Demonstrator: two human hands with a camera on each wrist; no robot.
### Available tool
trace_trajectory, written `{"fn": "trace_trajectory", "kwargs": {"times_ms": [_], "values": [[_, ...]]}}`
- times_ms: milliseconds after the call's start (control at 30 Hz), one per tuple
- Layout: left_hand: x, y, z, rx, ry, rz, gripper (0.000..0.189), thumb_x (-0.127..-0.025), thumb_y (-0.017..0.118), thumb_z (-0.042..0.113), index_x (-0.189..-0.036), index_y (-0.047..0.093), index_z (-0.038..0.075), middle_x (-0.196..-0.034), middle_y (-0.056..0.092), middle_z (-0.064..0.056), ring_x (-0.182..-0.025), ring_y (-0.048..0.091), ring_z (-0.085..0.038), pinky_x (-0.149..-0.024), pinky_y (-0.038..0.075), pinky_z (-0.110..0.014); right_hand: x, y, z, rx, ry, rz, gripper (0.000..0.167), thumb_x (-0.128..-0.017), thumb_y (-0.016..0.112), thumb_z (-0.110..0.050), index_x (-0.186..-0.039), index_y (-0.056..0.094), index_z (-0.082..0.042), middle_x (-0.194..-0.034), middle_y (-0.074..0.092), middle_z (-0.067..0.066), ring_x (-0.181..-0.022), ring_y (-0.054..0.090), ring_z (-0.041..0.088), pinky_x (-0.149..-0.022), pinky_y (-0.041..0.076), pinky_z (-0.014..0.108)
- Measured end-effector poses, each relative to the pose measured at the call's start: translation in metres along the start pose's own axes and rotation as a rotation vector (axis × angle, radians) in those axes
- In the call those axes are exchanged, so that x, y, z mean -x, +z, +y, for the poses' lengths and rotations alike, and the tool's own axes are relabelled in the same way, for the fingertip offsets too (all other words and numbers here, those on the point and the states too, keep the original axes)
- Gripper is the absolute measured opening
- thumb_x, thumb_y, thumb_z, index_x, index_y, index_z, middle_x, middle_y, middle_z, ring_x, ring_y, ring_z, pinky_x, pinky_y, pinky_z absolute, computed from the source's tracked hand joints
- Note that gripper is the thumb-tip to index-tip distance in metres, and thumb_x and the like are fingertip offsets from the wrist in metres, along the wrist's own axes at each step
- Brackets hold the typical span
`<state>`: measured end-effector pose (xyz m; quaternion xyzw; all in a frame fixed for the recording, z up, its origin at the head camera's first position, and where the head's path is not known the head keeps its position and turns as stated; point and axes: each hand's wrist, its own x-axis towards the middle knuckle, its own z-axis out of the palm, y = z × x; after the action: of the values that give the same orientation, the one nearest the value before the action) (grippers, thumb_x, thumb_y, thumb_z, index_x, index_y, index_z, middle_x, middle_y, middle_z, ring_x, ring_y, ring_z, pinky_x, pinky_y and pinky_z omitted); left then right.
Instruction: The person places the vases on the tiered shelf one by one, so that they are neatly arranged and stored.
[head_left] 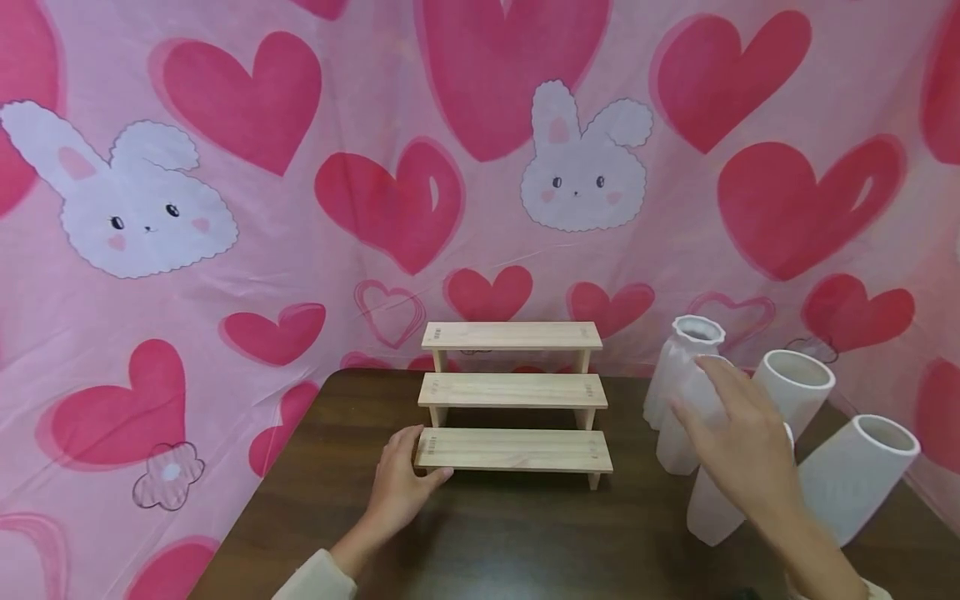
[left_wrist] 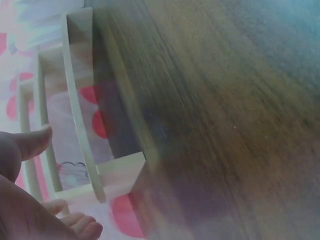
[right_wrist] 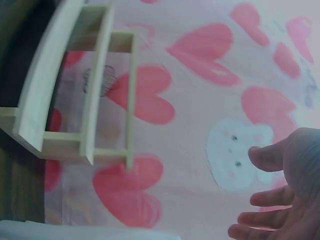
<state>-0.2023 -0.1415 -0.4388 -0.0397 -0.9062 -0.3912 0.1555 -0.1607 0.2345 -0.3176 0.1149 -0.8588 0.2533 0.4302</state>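
A three-tier pale wooden stand [head_left: 512, 390] rests on the dark brown table. At the left end of its lowest tier is my left hand [head_left: 401, 479], its thumb by the front edge and its fingers along the side. In the left wrist view, the left hand [left_wrist: 37, 192] shows thumb and fingers spread apart beside the stand [left_wrist: 82, 125]. My right hand [head_left: 746, 433] hovers over several white vases, fingers loosely bent and apart, partly hiding them. In the right wrist view, that right hand [right_wrist: 280, 190] has nothing between thumb and fingers.
Grouped at the right are a wavy-rimmed white vase [head_left: 663, 383], a slanted white vase [head_left: 851, 483], a round-mouthed vase [head_left: 798, 387] and others. Behind the table [head_left: 525, 542] hangs a pink cloth [head_left: 480, 208] printed with hearts and rabbits.
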Motion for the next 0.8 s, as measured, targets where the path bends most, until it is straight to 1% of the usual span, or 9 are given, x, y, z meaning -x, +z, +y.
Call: {"fn": "trace_trajectory", "kwargs": {"times_ms": [67,167,200,233,300,400,533,667,800], "values": [[-0.003,-0.001,-0.003,0.030,-0.040,-0.026,0.073,-0.072,0.086,0.019,-0.132,0.050,-0.003,-0.133,0.049,-0.020,-0.122,0.046,-0.036,-0.101,0.040,-0.054,0.000,-0.011,0.007,-0.022,0.074,-0.031,0.057,-0.075,0.080,-0.010,-0.127,0.059,-0.001,-0.122,0.059,0.023,-0.107,0.051,0.040,-0.085,0.049,0.037],[-0.007,-0.001,-0.008,0.090,-0.115,-0.059,0.075,-0.073,0.086,0.020,-0.134,0.049,-0.004,-0.130,0.051,-0.021,-0.115,0.052,-0.036,-0.095,0.047,-0.050,-0.001,-0.026,0.020,-0.027,0.202,-0.119,0.062,-0.082,0.077,-0.020,-0.136,0.051,-0.003,-0.125,0.056,0.026,-0.109,0.050,0.042,-0.083,0.052,0.040],[-0.008,-0.001,-0.009,0.121,-0.144,-0.069,0.075,-0.073,0.086,0.021,-0.134,0.048,-0.004,-0.128,0.052,-0.022,-0.113,0.053,-0.036,-0.093,0.049,-0.049,-0.001,-0.030,0.024,-0.020,0.243,-0.156,0.065,-0.084,0.075,-0.024,-0.139,0.047,-0.002,-0.126,0.054,0.027,-0.109,0.050,0.043,-0.080,0.054,0.043],[-0.009,-0.001,-0.011,0.156,-0.172,-0.077,0.075,-0.073,0.086,0.021,-0.134,0.048,-0.003,-0.127,0.053,-0.022,-0.112,0.055,-0.035,-0.091,0.050,-0.048,-0.001,-0.034,0.028,-0.024,0.283,-0.194,0.069,-0.086,0.074,-0.027,-0.142,0.043,-0.002,-0.128,0.052,0.029,-0.112,0.048,0.046,-0.083,0.051,0.054],[-0.011,-0.002,-0.015,0.239,-0.216,-0.095,0.075,-0.074,0.085,0.020,-0.135,0.048,-0.004,-0.125,0.055,-0.023,-0.109,0.057,-0.035,-0.088,0.053,-0.046,0.001,-0.039,0.037,-0.039,0.368,-0.281,0.078,-0.088,0.070,-0.034,-0.148,0.032,-0.001,-0.132,0.045,0.035,-0.115,0.043,0.053,-0.083,0.040,0.070],[-0.012,-0.001,-0.021,0.352,-0.255,-0.121,0.075,-0.075,0.084,0.018,-0.135,0.047,-0.005,-0.125,0.056,-0.025,-0.109,0.058,-0.036,-0.089,0.053,-0.045,0.006,-0.042,0.049,-0.055,0.452,-0.395,0.087,-0.089,0.067,-0.040,-0.151,0.020,0.000,-0.136,0.038,0.039,-0.115,0.040,0.059,-0.084,0.038,0.072],[-0.013,0.001,-0.024,0.426,-0.274,-0.168,0.078,-0.075,0.084,0.016,-0.137,0.044,-0.005,-0.127,0.055,-0.025,-0.111,0.058,-0.036,-0.091,0.052,-0.045,0.017,-0.044,0.062,-0.066,0.501,-0.502,0.093,-0.090,0.064,-0.044,-0.153,0.012,0.000,-0.139,0.032,0.041,-0.116,0.035,0.064,-0.084,0.037,0.074],[-0.014,0.004,-0.026,0.480,-0.286,-0.197,0.081,-0.075,0.084,0.013,-0.141,0.039,-0.004,-0.130,0.053,-0.025,-0.110,0.057,-0.033,-0.090,0.053,-0.042,0.030,-0.043,0.074,-0.103,0.504,-0.527,0.092,-0.089,0.066,-0.040,-0.152,0.014,0.002,-0.140,0.029,0.043,-0.118,0.033,0.064,-0.086,0.034,0.076],[-0.014,0.008,-0.030,0.534,-0.281,-0.188,0.081,-0.075,0.082,0.006,-0.142,0.037,-0.005,-0.127,0.055,-0.028,-0.104,0.060,-0.031,-0.081,0.055,-0.034,0.043,-0.040,0.084,-0.120,0.512,-0.527,0.090,-0.088,0.069,-0.037,-0.151,0.018,0.002,-0.135,0.034,0.042,-0.114,0.038,0.060,-0.084,0.038,0.075]]}}
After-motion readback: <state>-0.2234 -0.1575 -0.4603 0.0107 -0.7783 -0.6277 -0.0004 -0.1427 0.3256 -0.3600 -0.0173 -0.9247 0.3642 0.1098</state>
